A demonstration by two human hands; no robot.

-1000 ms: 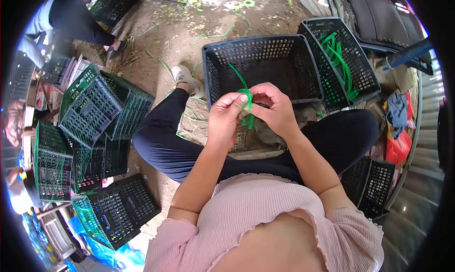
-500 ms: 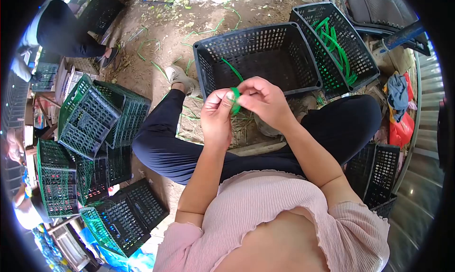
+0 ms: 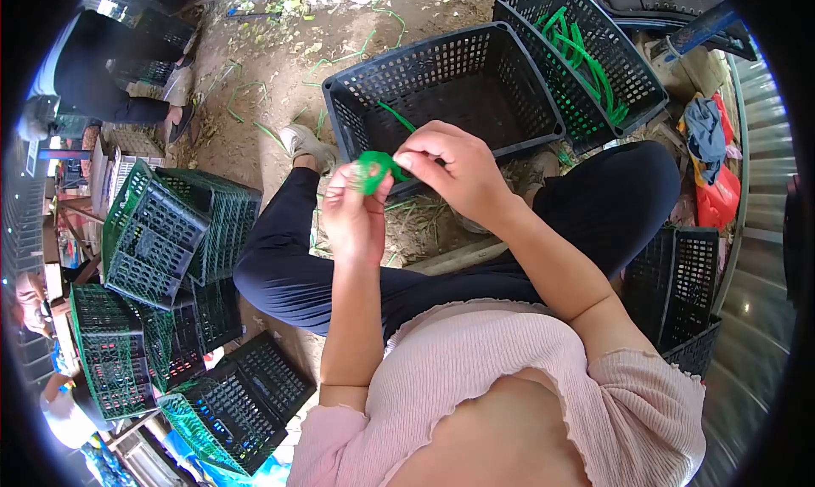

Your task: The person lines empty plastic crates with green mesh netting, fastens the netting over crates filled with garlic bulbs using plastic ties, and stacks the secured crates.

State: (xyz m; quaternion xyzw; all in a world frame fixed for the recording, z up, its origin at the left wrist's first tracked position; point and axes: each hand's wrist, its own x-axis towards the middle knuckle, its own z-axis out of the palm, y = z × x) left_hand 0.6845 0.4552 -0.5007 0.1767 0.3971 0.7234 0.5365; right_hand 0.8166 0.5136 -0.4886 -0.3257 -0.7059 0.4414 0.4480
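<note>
In front of my knees, my left hand (image 3: pixel 350 219) is closed round a bright green strip (image 3: pixel 371 174), which is bent into a small loop at the fingertips. My right hand (image 3: pixel 463 173) pinches the same strip at the loop's right side, thumb against forefinger. Whether the strip is a plant stem or plastic I cannot tell. Just beyond both hands stands a black plastic crate (image 3: pixel 335 92). One more green strip (image 3: pixel 395 116) lies inside it, partly hidden behind my right hand.
A second black crate (image 3: pixel 624 41) at the right holds several long green strips (image 3: pixel 586 62). Stacked crates (image 3: pixel 161 245) stand at my left. Green scraps litter the dirt floor (image 3: pixel 276 71). Another person's legs (image 3: pixel 110 71) are at the upper left. A red bag (image 3: pixel 720 198) is at the right.
My left hand has moved left and turned, so the green loop shows wider and facing the camera. My right hand has shifted slightly left, still at the strip. The whole view has shifted a little.
</note>
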